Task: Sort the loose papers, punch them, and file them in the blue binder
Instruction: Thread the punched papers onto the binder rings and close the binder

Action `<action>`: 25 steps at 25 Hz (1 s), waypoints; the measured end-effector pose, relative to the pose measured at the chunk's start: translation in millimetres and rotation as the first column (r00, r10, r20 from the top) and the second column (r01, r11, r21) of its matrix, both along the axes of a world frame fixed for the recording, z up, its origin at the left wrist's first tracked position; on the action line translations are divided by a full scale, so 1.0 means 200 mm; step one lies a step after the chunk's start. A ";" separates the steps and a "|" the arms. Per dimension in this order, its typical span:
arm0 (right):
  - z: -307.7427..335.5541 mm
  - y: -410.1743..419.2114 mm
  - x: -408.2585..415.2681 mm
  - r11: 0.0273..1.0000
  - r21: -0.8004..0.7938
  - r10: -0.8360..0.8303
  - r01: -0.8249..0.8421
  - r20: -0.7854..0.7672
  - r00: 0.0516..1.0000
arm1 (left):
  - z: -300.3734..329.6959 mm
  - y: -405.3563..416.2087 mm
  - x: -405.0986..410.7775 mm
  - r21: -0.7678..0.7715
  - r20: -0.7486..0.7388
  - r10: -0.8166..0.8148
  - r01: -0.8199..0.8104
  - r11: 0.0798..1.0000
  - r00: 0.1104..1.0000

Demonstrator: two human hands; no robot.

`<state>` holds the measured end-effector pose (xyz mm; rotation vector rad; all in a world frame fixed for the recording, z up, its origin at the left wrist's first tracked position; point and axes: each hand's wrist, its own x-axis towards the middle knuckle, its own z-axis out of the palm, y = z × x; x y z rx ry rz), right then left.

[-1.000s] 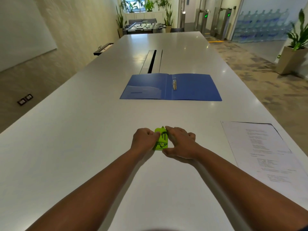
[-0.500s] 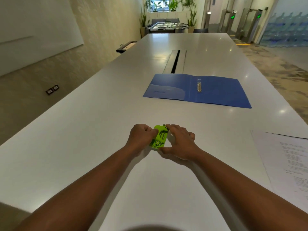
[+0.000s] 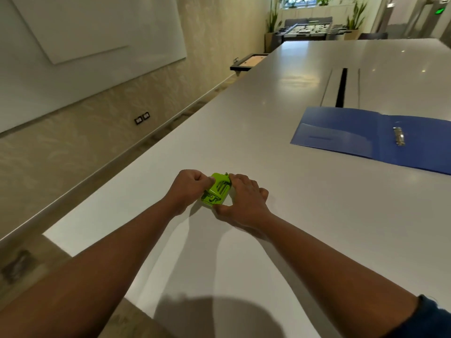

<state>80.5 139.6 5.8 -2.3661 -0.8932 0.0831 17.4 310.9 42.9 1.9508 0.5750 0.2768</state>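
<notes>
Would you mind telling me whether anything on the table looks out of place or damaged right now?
Nothing stands out. The blue binder lies open and flat on the table. The left hand and right hand both grip the green hole punch, which appears intact. No papers are in view.

The view has swung to the left since the earlier pictures: the blue binder (image 3: 380, 136) now lies at the right edge of the picture instead of the middle, and the printed papers that lay on the table at the right are out of sight. More of the left wall and its whiteboard (image 3: 92, 40) shows. The green hole punch (image 3: 216, 190) is now tilted, its far end turned further right than before.
</notes>
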 end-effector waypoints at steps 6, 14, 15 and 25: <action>-0.04 0.24 0.03 0.997 -0.081 0.018 -0.012 0.070 0.997 | -0.09 0.24 0.01 -0.005 -0.008 0.037 -0.037 0.999 0.999; -0.02 0.18 0.06 0.996 -0.016 0.092 -0.093 -0.062 0.994 | -0.07 0.20 0.01 0.118 -0.036 0.106 -0.101 0.988 0.994; -0.02 0.13 0.08 0.995 0.033 0.096 -0.092 -0.115 0.989 | -0.05 0.17 0.01 0.202 -0.018 0.153 -0.147 0.968 0.988; 0.05 -1.02 0.38 0.953 0.002 -0.301 0.302 -0.095 0.949 | 0.09 -0.78 0.45 0.508 0.185 -0.220 0.098 0.856 0.958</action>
